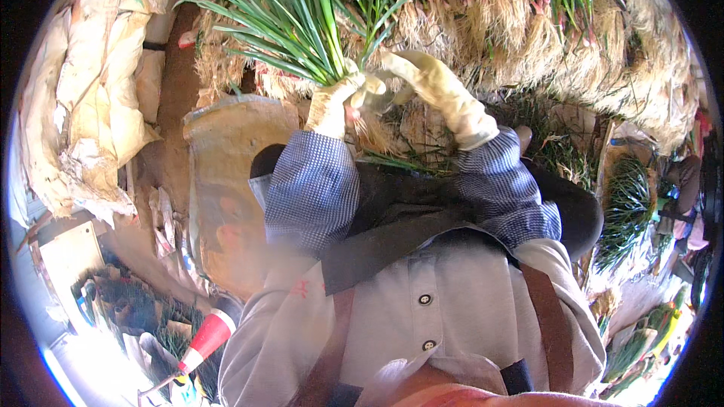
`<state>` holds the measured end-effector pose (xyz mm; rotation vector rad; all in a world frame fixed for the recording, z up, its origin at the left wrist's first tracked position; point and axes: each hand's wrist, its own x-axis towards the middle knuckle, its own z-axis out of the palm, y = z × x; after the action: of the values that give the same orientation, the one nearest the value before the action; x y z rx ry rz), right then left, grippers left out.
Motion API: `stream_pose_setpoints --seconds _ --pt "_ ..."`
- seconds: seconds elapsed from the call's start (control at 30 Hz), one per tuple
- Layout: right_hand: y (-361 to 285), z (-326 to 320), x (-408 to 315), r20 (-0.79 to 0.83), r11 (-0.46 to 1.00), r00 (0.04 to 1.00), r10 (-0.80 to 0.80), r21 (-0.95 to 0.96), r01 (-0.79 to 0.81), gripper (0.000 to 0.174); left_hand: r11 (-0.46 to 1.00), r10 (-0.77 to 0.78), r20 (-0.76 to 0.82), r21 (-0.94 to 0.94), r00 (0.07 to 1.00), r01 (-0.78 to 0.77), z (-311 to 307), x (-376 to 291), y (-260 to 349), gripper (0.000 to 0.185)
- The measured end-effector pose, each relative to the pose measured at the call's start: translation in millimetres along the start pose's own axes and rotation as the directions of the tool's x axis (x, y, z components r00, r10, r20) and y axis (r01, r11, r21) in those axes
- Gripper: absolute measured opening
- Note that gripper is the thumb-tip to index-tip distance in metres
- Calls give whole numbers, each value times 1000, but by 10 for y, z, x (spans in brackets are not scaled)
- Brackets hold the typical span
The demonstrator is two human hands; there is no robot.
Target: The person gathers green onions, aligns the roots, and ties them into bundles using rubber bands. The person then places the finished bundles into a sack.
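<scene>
My left hand, in a pale work glove, grips a bunch of long-leaved green plants around the base of the stems. The leaves fan upward and to the left. Below that fist, a pinkish stem base with pale roots hangs down. My right hand, also gloved, is raised just right of the bunch with its fingers bent towards my left hand. Its fingertips are blurred and overlap the stem area, so I cannot tell whether they hold anything. Checked blue sleeves cover both forearms.
A long heap of bare-root green plants lies ahead, its pale roots facing me. Stuffed sacks line the left side, with a tan sheet nearer me. A red-and-white cone is at lower left. More green plants lie at right.
</scene>
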<state>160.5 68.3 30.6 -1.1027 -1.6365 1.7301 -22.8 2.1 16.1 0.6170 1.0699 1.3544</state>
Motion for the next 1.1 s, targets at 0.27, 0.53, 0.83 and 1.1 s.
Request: stream_pose_setpoints --seconds 0.27,0.53,0.83,1.1 --pt "45 578 501 -196 925 941 -275 -320 204 27 982 -191 -198 -43 961 186 -18 -61 -57 14" --pt "212 222 402 130 295 817 562 -954 -51 26 940 -61 206 -318 977 126 -119 -231 343 20" --pt "-115 164 874 -80 259 997 16 -962 -81 36 977 46 -113 -202 993 -69 -689 398 575 37" --pt "-118 -73 1705 -70 -376 952 298 -925 50 40 990 -32 -120 -137 992 15 -935 392 530 31"
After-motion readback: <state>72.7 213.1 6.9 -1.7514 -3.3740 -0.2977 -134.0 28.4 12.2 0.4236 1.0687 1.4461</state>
